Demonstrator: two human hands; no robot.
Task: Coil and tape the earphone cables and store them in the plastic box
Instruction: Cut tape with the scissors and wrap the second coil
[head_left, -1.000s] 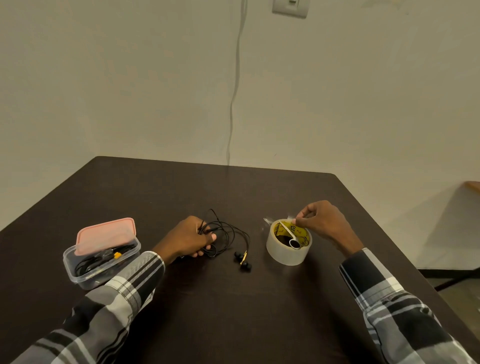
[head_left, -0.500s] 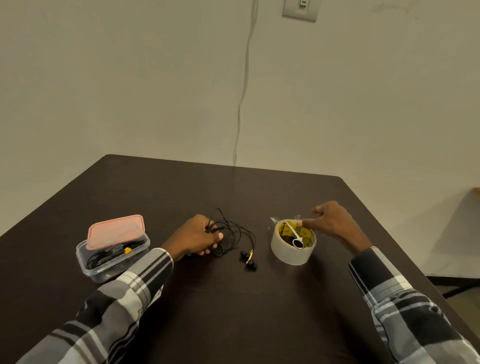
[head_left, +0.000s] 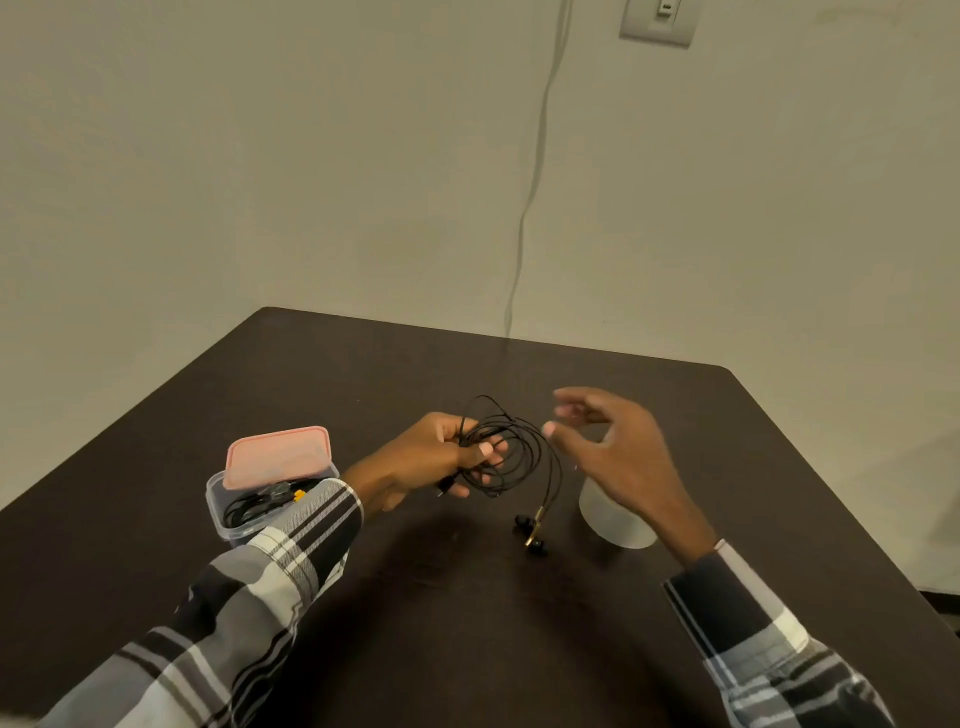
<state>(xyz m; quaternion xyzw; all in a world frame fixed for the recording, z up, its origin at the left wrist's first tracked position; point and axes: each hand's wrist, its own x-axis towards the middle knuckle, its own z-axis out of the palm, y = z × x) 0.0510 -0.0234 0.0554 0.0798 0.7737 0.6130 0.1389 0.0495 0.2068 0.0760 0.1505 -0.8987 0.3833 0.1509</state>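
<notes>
Thin black earphone cable (head_left: 511, 452) in loose loops, gripped by left hand (head_left: 431, 457); gold-and-black earbuds (head_left: 531, 531) dangling; right hand (head_left: 618, 452) spread, holding nothing.

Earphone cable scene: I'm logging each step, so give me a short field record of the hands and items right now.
left hand: grips the coiled earphone cable
right hand: open above the tape roll, beside the coil
earbuds: hanging down to the table
plastic box: on the left, pink lid ajar, cables inside
tape on coil: none visible
</notes>
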